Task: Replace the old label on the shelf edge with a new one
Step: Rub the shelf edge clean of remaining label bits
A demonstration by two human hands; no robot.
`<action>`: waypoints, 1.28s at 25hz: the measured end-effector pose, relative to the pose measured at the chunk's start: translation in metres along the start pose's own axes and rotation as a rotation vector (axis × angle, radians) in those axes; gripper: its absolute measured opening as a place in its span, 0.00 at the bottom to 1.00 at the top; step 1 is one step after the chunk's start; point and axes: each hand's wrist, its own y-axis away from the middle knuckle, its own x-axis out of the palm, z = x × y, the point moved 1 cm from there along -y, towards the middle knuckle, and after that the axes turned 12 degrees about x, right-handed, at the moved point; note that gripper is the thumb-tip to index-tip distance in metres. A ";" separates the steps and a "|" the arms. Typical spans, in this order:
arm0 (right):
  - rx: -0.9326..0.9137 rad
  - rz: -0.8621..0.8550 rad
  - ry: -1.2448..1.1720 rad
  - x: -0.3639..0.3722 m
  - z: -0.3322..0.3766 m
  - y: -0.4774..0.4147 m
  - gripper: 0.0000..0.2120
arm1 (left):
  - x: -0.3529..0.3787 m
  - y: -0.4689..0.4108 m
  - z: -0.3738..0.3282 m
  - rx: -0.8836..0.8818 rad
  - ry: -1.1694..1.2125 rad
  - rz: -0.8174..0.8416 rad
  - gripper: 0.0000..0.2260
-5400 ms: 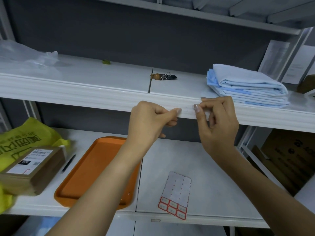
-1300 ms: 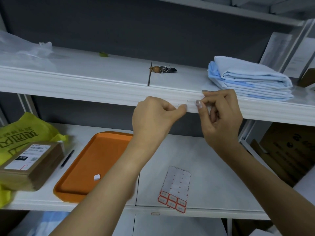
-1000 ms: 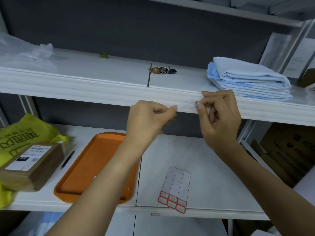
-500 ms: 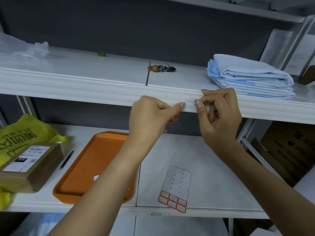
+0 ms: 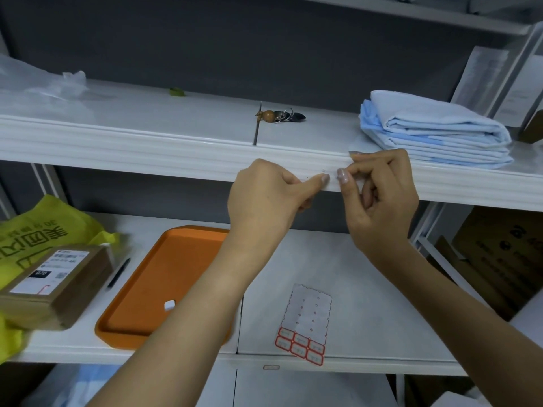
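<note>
The old label (image 5: 331,175) is a faint whitish patch with small dark marks on the front of the white upper shelf edge (image 5: 176,160). My left hand (image 5: 269,201) has its fingers curled and its thumb tip pressed on the label's left end. My right hand (image 5: 380,198) pinches at the label's right end with thumb and a curled finger, and another fingertip rests on the shelf lip. On the lower shelf lies the sticker sheet (image 5: 308,312), with red-bordered new labels (image 5: 299,346) along its near end.
An orange tray (image 5: 141,292) holding a small white scrap (image 5: 169,304) sits on the lower shelf, with a pen (image 5: 117,273), a cardboard parcel (image 5: 53,280) and a yellow bag (image 5: 35,233) to its left. Folded blue cloth (image 5: 435,127) and keys (image 5: 279,116) lie on the upper shelf.
My left thumb has slid right along the shelf edge, closer to my right thumb. My right hand has stayed put. The white scrap appeared in the tray after the earliest frame.
</note>
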 end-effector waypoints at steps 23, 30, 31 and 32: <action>-0.013 0.019 0.069 -0.003 0.002 -0.001 0.08 | 0.004 0.007 0.000 0.090 -0.097 -0.032 0.21; -0.011 0.033 0.068 -0.005 0.002 -0.001 0.09 | 0.005 0.006 -0.006 0.101 -0.118 -0.009 0.18; -0.016 0.034 0.066 -0.005 0.001 0.000 0.08 | 0.006 0.006 -0.006 0.108 -0.120 -0.003 0.18; -0.022 0.035 0.060 -0.005 0.001 0.000 0.08 | 0.005 0.006 -0.006 0.113 -0.124 -0.001 0.19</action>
